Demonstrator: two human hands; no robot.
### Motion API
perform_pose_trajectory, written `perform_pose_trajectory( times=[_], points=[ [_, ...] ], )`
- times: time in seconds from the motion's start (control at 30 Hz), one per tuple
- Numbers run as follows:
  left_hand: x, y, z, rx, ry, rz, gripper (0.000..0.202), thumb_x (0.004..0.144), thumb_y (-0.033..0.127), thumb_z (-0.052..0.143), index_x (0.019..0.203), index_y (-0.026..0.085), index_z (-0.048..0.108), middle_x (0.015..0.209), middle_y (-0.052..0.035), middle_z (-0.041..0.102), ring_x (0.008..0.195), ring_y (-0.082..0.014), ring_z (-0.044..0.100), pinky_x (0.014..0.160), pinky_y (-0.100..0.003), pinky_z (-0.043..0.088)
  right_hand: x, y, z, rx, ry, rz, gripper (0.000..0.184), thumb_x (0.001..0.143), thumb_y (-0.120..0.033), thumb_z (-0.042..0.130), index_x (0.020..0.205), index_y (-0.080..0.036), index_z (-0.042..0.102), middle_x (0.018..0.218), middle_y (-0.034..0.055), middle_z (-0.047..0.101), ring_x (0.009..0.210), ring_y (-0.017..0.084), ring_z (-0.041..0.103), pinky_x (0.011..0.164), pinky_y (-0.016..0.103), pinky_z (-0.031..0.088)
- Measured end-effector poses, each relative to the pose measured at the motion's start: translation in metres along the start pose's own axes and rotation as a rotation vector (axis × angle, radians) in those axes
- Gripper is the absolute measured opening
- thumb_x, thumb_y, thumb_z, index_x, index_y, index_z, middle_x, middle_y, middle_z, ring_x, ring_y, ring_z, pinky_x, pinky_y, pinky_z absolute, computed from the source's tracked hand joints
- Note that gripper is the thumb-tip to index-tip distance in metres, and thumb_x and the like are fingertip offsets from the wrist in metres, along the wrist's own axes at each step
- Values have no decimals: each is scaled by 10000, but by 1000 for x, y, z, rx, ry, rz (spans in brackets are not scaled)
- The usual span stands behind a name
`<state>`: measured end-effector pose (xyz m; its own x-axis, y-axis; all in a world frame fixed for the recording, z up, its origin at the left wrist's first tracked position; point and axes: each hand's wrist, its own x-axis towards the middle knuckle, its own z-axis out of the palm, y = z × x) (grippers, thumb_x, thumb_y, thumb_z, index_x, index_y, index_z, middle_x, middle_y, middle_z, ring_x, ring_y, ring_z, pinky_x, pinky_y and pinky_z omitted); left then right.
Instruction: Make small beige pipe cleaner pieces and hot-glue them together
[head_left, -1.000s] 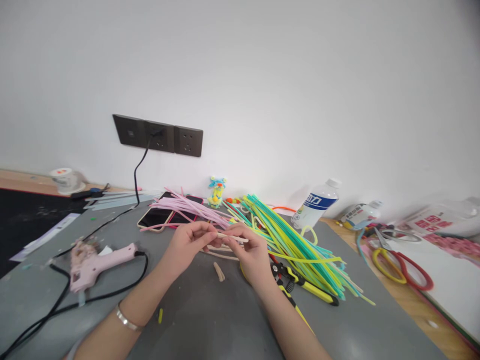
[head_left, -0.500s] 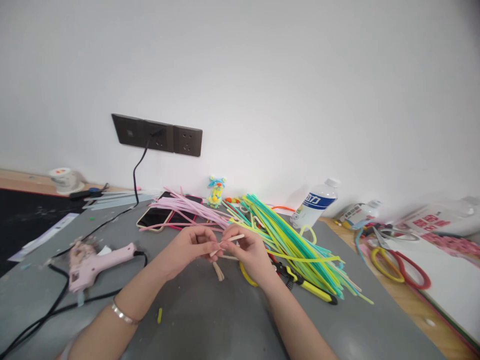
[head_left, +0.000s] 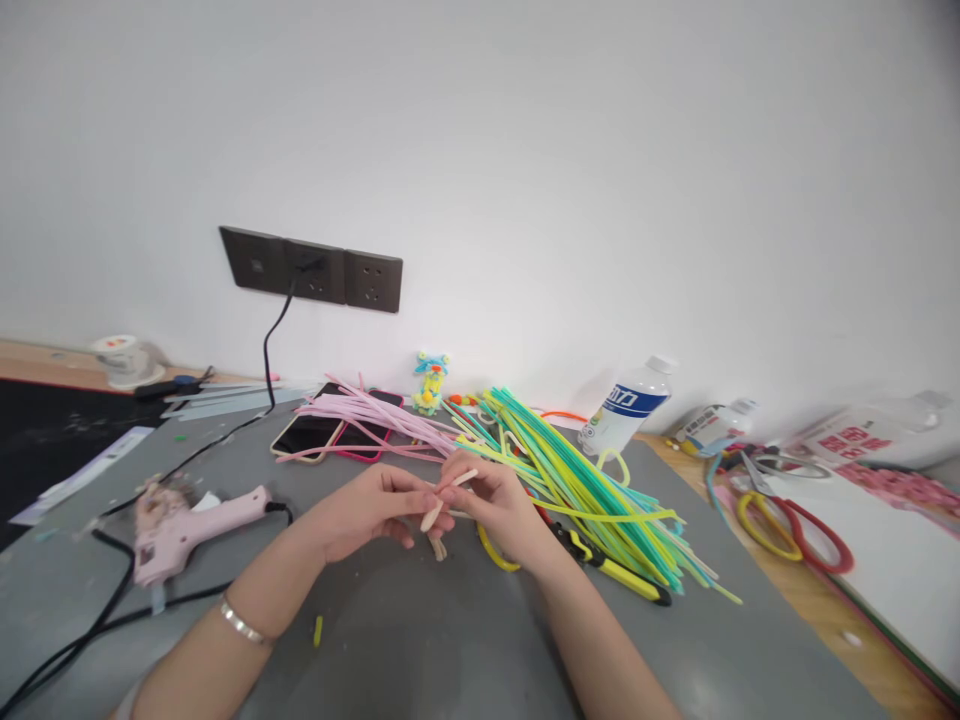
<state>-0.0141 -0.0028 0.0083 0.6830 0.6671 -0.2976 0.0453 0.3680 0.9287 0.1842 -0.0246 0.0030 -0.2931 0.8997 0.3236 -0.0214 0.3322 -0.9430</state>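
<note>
Both hands meet above the middle of the grey table. My left hand (head_left: 379, 512) is closed, thumb and fingertips pinching a short cream pipe cleaner (head_left: 432, 517). My right hand (head_left: 495, 503) pinches the same piece close by, and one end sticks up past its thumb. Where the two sets of fingertips touch, part of the piece is hidden. Just below the hands lies a small beige bundle (head_left: 438, 546), partly covered by the fingers. Behind them are pink pipe cleaners (head_left: 375, 418) and, to the right, green and yellow pipe cleaners (head_left: 592, 495).
A pink glue gun (head_left: 195, 533) with its black cord lies at left. Yellow-handled pliers (head_left: 622, 578) lie by my right forearm. A bottle (head_left: 628, 405) stands behind, scissors (head_left: 795, 530) at far right. Two phones (head_left: 306, 440) lie under the pink pipe cleaners.
The cream pipe cleaner has turned between my fingertips: its lower end shows more and its upper end tilts more steeply. My left fingers have spread slightly. The view has shifted a little.
</note>
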Motion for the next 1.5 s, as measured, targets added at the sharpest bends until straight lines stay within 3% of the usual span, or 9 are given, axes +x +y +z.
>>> perform_pose_trajectory(
  times=[0.27, 0.57, 0.77, 1.03, 1.3, 1.5],
  points=[
    [1, 2, 5, -60, -4, 20, 304, 696, 419, 837, 760, 128, 774, 591, 22, 536, 526, -70, 431, 475, -196, 331, -1, -1, 3, 221, -51, 114, 185, 794, -377, 785, 782, -217, 692, 755, -14, 610, 655, 148, 614, 656, 300, 523],
    [2, 3, 7, -121, 89, 24, 366, 639, 449, 869, 643, 122, 703, 623, 13, 569, 542, -59, 470, 528, -175, 403, 0, 1, 6, -103, 166, -20, 136, 841, -325, 715, 798, -203, 675, 760, 19, 670, 724, 170, 638, 694, 281, 502],
    [3, 2, 7, -143, 30, 6, 364, 649, 444, 865, 647, 124, 692, 573, 28, 540, 507, -53, 446, 489, -169, 382, -2, 0, 8, -128, 152, -48, 79, 852, -251, 698, 798, -204, 665, 761, 20, 681, 739, 171, 645, 713, 280, 502],
    [3, 5, 12, -135, 188, 94, 393, 593, 462, 885, 593, 128, 677, 581, 36, 544, 512, -50, 453, 498, -175, 367, -2, 1, 10, -184, 236, -124, 110, 843, -216, 689, 748, -204, 636, 758, 30, 678, 741, 181, 641, 714, 298, 498],
    [3, 6, 14, -117, 269, 133, 370, 581, 453, 888, 608, 132, 708, 588, 23, 562, 535, -76, 464, 519, -208, 384, -4, -1, 15, -244, 291, -197, 113, 852, -203, 682, 743, -206, 652, 754, 44, 690, 747, 199, 658, 718, 322, 505],
    [7, 2, 15, -242, 331, 203, 338, 594, 425, 895, 687, 137, 745, 599, 26, 569, 572, -84, 491, 563, -212, 417, -5, -4, 20, -315, 277, -258, 123, 902, -191, 617, 813, -221, 697, 881, 75, 717, 851, 218, 680, 785, 350, 514]
  ],
)
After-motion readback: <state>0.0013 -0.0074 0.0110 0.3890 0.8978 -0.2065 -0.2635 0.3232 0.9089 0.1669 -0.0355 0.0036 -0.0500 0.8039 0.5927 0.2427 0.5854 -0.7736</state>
